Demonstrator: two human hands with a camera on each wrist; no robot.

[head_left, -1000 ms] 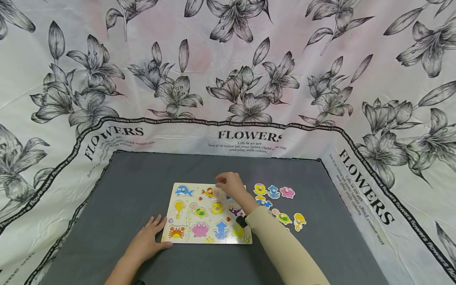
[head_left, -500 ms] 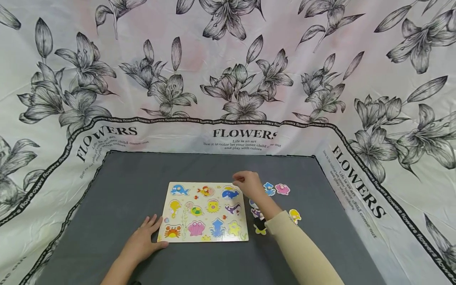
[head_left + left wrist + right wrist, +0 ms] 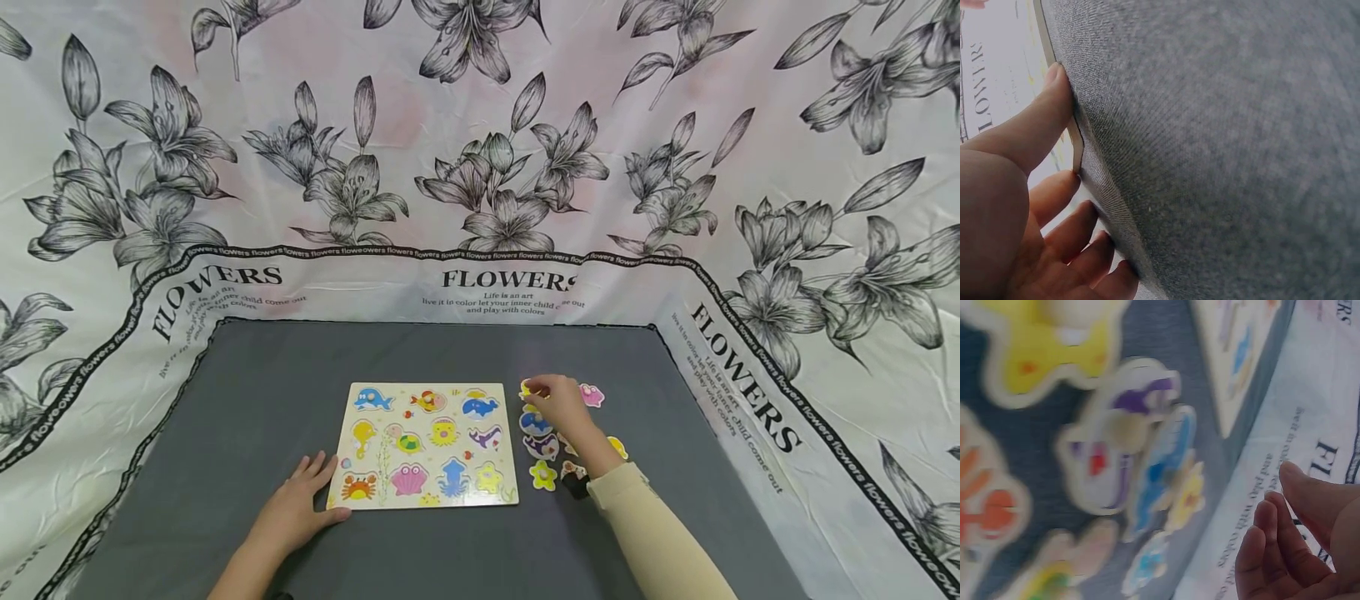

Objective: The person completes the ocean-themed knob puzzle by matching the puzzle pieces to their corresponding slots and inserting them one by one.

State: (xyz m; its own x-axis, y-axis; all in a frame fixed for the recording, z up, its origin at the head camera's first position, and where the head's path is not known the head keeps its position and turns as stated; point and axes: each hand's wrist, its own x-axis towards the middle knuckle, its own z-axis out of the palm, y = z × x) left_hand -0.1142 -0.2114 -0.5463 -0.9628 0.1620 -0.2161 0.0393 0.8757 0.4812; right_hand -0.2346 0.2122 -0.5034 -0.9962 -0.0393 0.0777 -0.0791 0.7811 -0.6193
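A wooden sea-animal puzzle board (image 3: 497, 390) lies on the grey cloth. My left hand (image 3: 298, 502) rests at its near left corner, thumb on the near edge and fingers spread along the left side. In the left wrist view the thumb (image 3: 1041, 119) touches the board's edge. My right hand (image 3: 564, 406) is above the loose pieces right of the board, fingertips close to the yellow octopus piece (image 3: 525, 388). No piece shows between its fingers in the right wrist view. Below it lie a blue whale piece (image 3: 536, 422), a purple whale piece (image 3: 542, 447) and a yellow star piece (image 3: 543, 476).
A pink shell piece (image 3: 592, 395) and a yellow seahorse piece (image 3: 618, 447) lie beyond the right hand and forearm, which partly hide other pieces. A flower-printed curtain (image 3: 495, 292) borders the grey table surface (image 3: 390, 350) at the back and sides.
My right hand has moved right, from over the board's top edge to over the loose pieces. The left hand stays at the corner. The head view has shifted slightly.
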